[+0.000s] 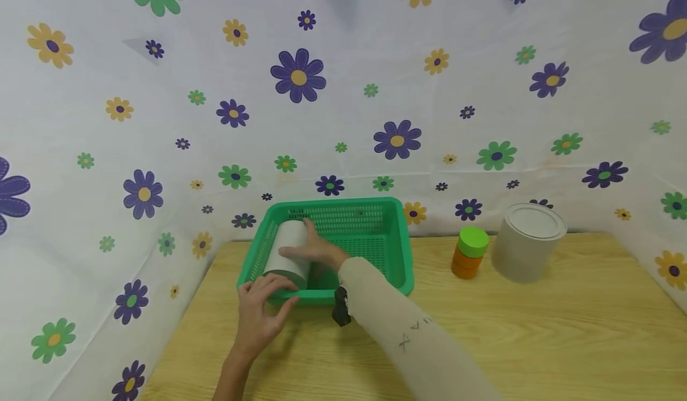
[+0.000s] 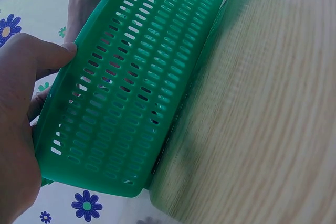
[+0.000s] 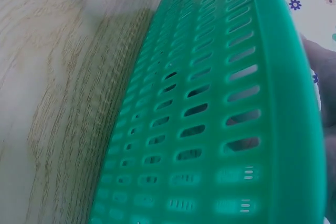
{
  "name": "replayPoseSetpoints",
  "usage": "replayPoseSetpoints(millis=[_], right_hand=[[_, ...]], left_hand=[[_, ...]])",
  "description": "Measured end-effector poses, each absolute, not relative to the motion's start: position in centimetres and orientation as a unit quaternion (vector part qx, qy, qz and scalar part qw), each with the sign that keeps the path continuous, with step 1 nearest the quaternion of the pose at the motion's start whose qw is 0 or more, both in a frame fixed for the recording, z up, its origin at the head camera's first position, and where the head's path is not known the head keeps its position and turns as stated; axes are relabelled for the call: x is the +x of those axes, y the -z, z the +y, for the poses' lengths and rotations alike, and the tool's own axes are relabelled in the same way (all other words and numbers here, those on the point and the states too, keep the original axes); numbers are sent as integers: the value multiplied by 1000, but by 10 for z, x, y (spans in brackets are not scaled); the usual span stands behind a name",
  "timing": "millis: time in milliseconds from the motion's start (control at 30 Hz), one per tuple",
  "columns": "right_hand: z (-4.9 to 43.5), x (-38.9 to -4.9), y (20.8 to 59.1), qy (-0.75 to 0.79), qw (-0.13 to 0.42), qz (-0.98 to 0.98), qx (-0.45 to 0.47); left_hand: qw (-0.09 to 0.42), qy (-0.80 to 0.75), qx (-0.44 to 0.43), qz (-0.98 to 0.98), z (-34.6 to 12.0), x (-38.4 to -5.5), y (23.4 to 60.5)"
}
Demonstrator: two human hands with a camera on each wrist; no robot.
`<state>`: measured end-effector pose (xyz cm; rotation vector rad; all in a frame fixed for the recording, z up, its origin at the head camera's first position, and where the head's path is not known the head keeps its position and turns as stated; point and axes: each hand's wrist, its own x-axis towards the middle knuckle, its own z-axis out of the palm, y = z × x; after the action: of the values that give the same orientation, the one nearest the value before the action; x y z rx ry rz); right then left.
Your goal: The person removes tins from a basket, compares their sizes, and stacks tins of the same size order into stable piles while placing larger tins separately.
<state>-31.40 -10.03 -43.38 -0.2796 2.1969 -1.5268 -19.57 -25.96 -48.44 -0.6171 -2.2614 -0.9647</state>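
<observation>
A white cylinder (image 1: 287,246) lies on its side in the left part of a green plastic basket (image 1: 405,252). My right hand (image 1: 320,250) reaches into the basket and grips the cylinder, thumb over its top and fingers along its right side. At the basket's front left corner, my left hand (image 1: 261,314) holds the rim close to the cylinder's near end. The left wrist view shows the thumb (image 2: 65,51) on the rim of the slotted wall (image 2: 126,87), other fingers behind it. Mostly the slotted outer wall (image 3: 210,93) fills the right wrist view, which hides the right hand's hold.
Right of the basket stands a small orange jar with a green lid (image 1: 470,252). Beside it is a large whitish lidded can (image 1: 528,243). All rest on a wood-grain table (image 1: 510,335). A flower-patterned cloth (image 1: 343,114) hangs behind and to the sides.
</observation>
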Motion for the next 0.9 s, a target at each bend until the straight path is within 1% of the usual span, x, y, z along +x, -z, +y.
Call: replayPoseSetpoints(millis=[133, 333, 533, 700, 900], right_hand=[[-102, -318, 436, 569, 240, 783, -77], [-99, -315, 433, 599, 256, 756, -64], [-102, -315, 431, 594, 250, 762, -65], [-106, -318, 433, 602, 247, 758, -48], [-101, -318, 434, 610, 220, 760, -42]], left_hand=[[299, 363, -231, -852, -258, -196, 485], [293, 362, -226, -855, -257, -196, 488], [296, 362, -228, -854, -259, -197, 485], [293, 360, -224, -857, -260, -196, 484], [291, 362, -227, -856, -260, -196, 484]])
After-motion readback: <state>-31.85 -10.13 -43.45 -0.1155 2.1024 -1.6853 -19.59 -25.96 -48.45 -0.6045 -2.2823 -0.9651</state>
